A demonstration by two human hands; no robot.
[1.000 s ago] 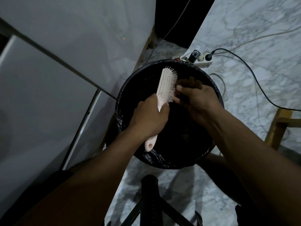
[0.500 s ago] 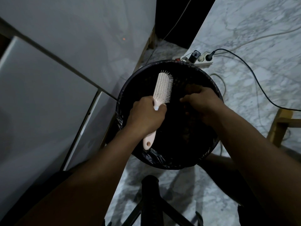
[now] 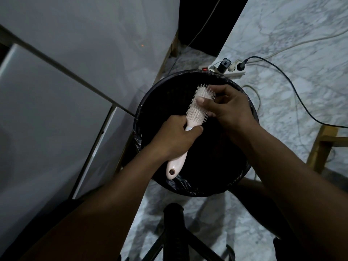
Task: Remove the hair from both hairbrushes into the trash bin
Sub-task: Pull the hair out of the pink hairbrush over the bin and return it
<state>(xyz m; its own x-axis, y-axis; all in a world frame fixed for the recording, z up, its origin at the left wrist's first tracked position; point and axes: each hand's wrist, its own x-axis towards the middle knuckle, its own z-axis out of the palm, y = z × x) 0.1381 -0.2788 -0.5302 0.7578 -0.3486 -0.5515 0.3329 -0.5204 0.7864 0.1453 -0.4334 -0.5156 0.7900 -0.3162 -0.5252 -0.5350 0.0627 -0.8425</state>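
Observation:
A pale pink hairbrush [image 3: 195,113] is held over the round trash bin [image 3: 150,102], which is lined with a black bag. My left hand [image 3: 173,138] grips the brush by its handle, bristles turned up and to the right. My right hand [image 3: 226,108] rests on the bristle head, thumb and fingers pinching among the bristles near its tip. Any hair on the brush is too dark to make out. Only one hairbrush is in view.
A white cabinet or appliance [image 3: 56,91] stands at the left of the bin. A power strip [image 3: 231,69] with plugs and cables lies on the marble floor behind it. A wooden furniture leg [image 3: 320,147] is at the right, and a black stand [image 3: 175,232] below.
My right hand has come back up from inside the bin onto the brush head. The brush has tilted slightly, its bristles facing more toward the camera.

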